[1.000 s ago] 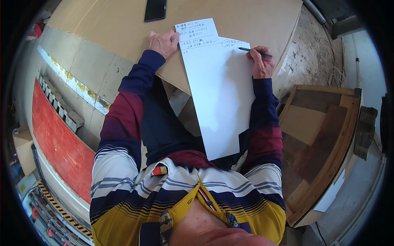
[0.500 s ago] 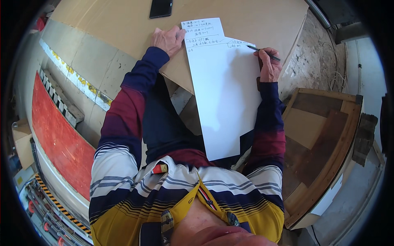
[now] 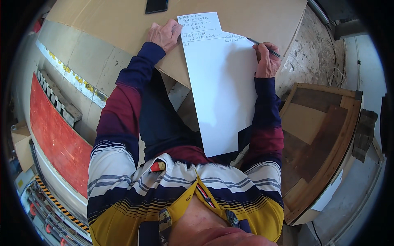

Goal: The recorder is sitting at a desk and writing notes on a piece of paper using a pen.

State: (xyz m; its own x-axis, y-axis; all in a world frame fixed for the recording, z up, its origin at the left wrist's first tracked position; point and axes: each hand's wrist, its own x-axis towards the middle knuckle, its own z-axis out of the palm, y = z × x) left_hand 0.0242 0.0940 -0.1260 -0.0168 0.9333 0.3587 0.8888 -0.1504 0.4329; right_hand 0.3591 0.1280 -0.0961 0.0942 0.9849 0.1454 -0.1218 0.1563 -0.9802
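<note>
A long white sheet of paper (image 3: pixel 221 90) lies partly on the cardboard-covered table (image 3: pixel 115 24) and hangs over its near edge toward my lap. Handwriting in dark ink fills its far end; the rest is blank. My right hand (image 3: pixel 267 59) grips a dark pen (image 3: pixel 269 50), its tip at the sheet's right edge beside the last written line. At the paper's left edge rests my left hand (image 3: pixel 164 35), fingers loosely bent and lying on the sheet's border, holding nothing.
A black phone (image 3: pixel 156 5) lies at the far edge of the view. To my right stands a wooden-framed panel or box (image 3: pixel 320 143). A red board (image 3: pixel 55 131) is on the left, with a yellow-marked floor strip (image 3: pixel 72 74) beyond it. Cables (image 3: pixel 337 76) lie at the far right.
The whole scene has shifted slightly up and left in view. My right hand keeps the pen near the same written line; its tip sits slightly nearer the paper's right edge.
</note>
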